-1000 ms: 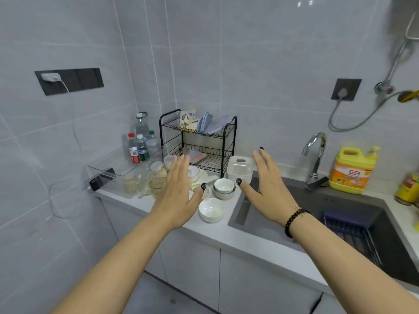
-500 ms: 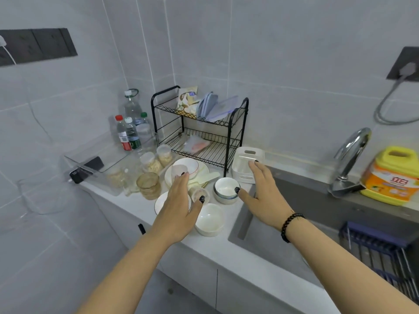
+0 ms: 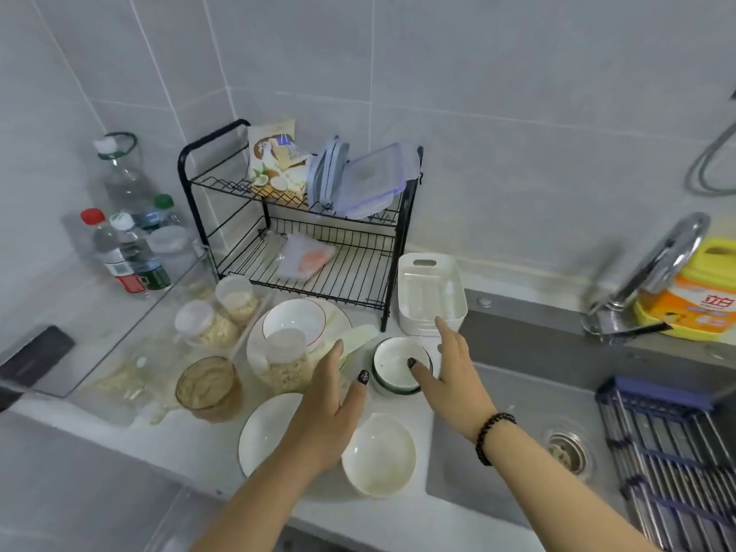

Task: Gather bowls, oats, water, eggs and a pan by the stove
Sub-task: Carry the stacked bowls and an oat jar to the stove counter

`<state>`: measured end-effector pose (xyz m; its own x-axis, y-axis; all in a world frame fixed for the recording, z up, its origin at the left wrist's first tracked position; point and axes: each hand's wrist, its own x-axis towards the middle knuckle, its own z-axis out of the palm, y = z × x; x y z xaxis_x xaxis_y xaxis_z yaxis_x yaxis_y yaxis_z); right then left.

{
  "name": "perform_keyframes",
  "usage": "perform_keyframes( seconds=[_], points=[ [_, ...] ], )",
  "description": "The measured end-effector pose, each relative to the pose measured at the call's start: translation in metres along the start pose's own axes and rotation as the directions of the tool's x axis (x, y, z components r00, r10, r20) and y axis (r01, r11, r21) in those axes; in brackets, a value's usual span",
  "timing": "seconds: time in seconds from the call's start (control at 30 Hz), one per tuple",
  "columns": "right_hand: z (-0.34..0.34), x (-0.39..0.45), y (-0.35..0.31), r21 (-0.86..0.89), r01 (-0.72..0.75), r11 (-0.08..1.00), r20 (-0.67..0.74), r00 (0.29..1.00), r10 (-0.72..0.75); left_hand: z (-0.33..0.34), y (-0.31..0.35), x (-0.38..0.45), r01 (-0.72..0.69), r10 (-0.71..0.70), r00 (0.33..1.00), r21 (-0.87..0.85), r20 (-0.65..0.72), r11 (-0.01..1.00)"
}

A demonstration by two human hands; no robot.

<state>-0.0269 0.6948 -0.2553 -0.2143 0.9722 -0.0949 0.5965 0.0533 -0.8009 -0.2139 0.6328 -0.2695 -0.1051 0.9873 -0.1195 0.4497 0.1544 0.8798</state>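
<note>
Fingers (image 3: 332, 354) of the left hand (image 3: 326, 412) are straight and spread, holding nothing, hovering over the white plate (image 3: 263, 436) and beside the lidded oat jar (image 3: 284, 362). Below it the cream bowl (image 3: 378, 454) sits on the tabletop (image 3: 191, 444); between the hands stands the dark-rimmed bowl stack (image 3: 400, 364). The right hand (image 3: 454, 376), likewise open and empty, reaches over that stack, thumb above its rim. The bowls look ceramic: rigid, smooth, breakable, probably moderately heavy when stacked; a grip on the rim or cupped under the base should suit.
</note>
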Motion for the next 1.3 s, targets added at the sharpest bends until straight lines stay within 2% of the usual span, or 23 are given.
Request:
perform_keyframes(
  seconds=[0.1, 0.2, 0.37, 0.5, 0.67, 0.87, 1.1, 1.3],
  points=[
    [0.012, 0.018, 0.005, 0.096, -0.118, 0.988, -0.065, 0.99, 0.124, -0.008, -0.001, 0.032, -0.002, 0.003, 0.999, -0.004, 0.034, 1.0],
    [0.019, 0.03, 0.01, 0.09, -0.145, 0.985, -0.095, 0.984, 0.153, -0.011, 0.001, 0.053, -0.013, 0.012, 0.999, 0.008, 0.036, 1.0],
    [0.028, 0.057, 0.015, -0.136, -0.095, 0.986, 0.024, 0.995, 0.099, -0.011, -0.002, 0.068, 0.024, -0.025, 0.999, 0.02, 0.024, 1.0],
    [0.043, 0.07, 0.026, -0.319, -0.132, 0.939, 0.148, 0.971, 0.187, -0.007, -0.008, 0.067, 0.081, -0.082, 0.996, 0.021, 0.024, 0.996],
    [0.058, 0.078, 0.042, -0.423, -0.124, 0.898, 0.181, 0.959, 0.218, -0.005, -0.012, 0.069, 0.137, -0.137, 0.99, 0.018, 0.01, 0.99],
    [0.062, 0.08, 0.05, -0.377, -0.115, 0.919, 0.131, 0.976, 0.176, -0.006, -0.02, 0.06, 0.183, -0.183, 0.983, -0.004, 0.004, 0.983],
    [0.052, 0.075, 0.048, -0.318, -0.107, 0.942, 0.139, 0.978, 0.158, -0.01, -0.021, 0.056, 0.206, -0.208, 0.978, -0.075, -0.014, 0.976],
    [0.017, 0.06, 0.019, -0.283, 0.013, 0.959, 0.143, 0.989, 0.029, -0.007, -0.008, 0.057, 0.274, -0.274, 0.961, -0.227, 0.03, 0.935]
  ],
)
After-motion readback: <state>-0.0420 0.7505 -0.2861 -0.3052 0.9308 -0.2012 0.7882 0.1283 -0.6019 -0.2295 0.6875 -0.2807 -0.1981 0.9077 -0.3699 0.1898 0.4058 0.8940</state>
